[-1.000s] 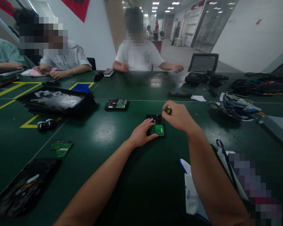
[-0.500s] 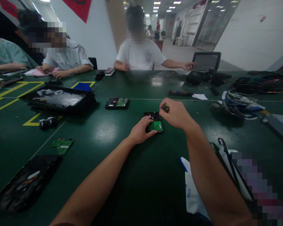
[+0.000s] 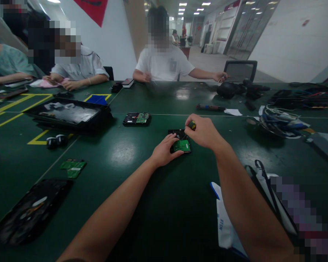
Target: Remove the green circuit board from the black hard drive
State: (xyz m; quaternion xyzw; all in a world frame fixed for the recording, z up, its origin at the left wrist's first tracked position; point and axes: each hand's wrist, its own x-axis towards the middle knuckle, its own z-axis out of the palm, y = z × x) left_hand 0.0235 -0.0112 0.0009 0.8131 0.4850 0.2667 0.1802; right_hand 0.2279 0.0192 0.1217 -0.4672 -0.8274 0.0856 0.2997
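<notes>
A hard drive (image 3: pixel 183 146) with a green circuit board facing up lies on the dark green table in front of me. My left hand (image 3: pixel 165 151) grips it from the left, thumb at the near edge and fingers over its far part. Closed around a screwdriver (image 3: pixel 192 125) with a dark and yellow handle, my right hand (image 3: pixel 205 133) is at the drive's upper right. The thin shaft slants down to the drive; its tip is too small to make out. A second hard drive (image 3: pixel 136 119) lies farther off to the left.
At left are a black tray (image 3: pixel 71 111), a green circuit board (image 3: pixel 73 167) and a large black casing (image 3: pixel 32 211). Bundled cables (image 3: pixel 281 122) lie at right, a white and blue packet (image 3: pixel 225 222) by my right forearm. A person in white (image 3: pixel 164 62) sits opposite.
My hands, the screwdriver and the hard drive keep nearly the same positions relative to one another. The whole view has shifted very slightly.
</notes>
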